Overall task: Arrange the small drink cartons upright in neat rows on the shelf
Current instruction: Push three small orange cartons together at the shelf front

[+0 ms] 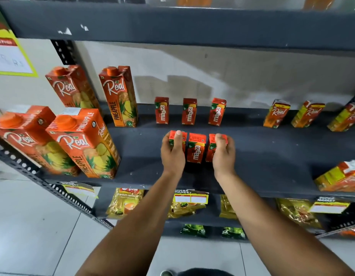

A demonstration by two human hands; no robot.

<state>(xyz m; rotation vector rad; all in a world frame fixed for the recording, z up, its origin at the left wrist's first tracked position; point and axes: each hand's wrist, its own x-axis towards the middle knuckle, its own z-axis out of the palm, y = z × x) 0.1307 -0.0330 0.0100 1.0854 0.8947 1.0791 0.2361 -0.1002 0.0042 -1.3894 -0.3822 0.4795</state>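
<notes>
Three small red Maaza cartons stand upright in a back row (189,114) on the dark shelf (272,152). A front row of three more stands nearer me. My left hand (172,154) grips the left front carton (177,136), thumb on its top. My right hand (223,154) grips the right front carton (212,145). The middle front carton (197,149) stands untouched between them.
Tall Real pineapple cartons (87,144) stand at the shelf's left, two in front and two behind. Small Real cartons (276,113) line the back right; another (339,177) lies at the front right. Yellow packets (124,202) fill the shelf below.
</notes>
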